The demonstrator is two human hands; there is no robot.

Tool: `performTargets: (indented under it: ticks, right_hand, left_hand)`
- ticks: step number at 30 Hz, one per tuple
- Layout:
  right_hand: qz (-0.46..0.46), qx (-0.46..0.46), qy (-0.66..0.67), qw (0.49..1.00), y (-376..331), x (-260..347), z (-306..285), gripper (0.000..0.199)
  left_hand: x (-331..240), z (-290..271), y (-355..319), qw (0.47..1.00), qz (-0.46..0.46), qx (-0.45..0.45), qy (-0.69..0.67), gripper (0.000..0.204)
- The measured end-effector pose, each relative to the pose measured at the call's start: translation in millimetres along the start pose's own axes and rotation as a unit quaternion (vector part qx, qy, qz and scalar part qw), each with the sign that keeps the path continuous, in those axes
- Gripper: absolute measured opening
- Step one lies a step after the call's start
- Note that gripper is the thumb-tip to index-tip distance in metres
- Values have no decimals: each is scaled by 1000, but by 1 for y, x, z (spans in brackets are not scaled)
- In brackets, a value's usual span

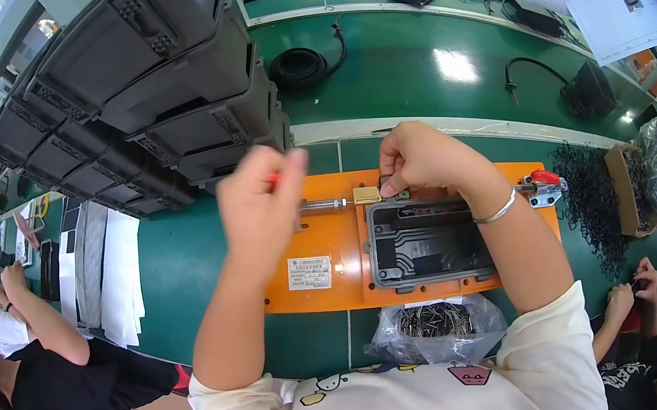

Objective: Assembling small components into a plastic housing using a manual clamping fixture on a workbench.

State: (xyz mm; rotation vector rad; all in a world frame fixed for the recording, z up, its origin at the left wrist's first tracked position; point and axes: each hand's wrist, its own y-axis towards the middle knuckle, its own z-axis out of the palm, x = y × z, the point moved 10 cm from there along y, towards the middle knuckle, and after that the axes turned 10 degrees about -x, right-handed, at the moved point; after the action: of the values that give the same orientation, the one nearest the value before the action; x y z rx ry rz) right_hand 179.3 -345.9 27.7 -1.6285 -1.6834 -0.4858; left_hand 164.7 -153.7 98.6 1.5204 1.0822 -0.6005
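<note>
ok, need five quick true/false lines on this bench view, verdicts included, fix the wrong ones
1. The open gray box sits on the orange board. True.
2. The bag of small metal parts lies along the board's far edge. False: it lies at the near edge.
3. The fingertips of the right hand are near the box's far left corner. True.
4. The bracelet is on the left wrist. False: it is on the right one.
5. The stacked gray bins stand at the far right. False: they stand at the far left.
</note>
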Motion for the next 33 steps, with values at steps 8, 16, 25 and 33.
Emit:
performTargets:
  ticks: [8, 16, 25, 33]
  right_hand:
    - [1, -11, 0, 1000, -5, 7, -4, 22]
    - [-111, -230, -37, 966, -74, 4, -71, 21]
    - [-166, -630, -109, 751, -210, -66, -191, 23]
    - [24, -368, -39, 929, -185, -82, -66, 34]
  left_hand:
    - [100, -117, 17, 855, -177, -193, -448, 29]
    - [208, -126, -35, 709, -353, -281, -542, 18]
    - [55, -142, -59, 923, -36, -374, -90, 27]
    - [10, 38, -92, 967, -15, 197, 164, 46]
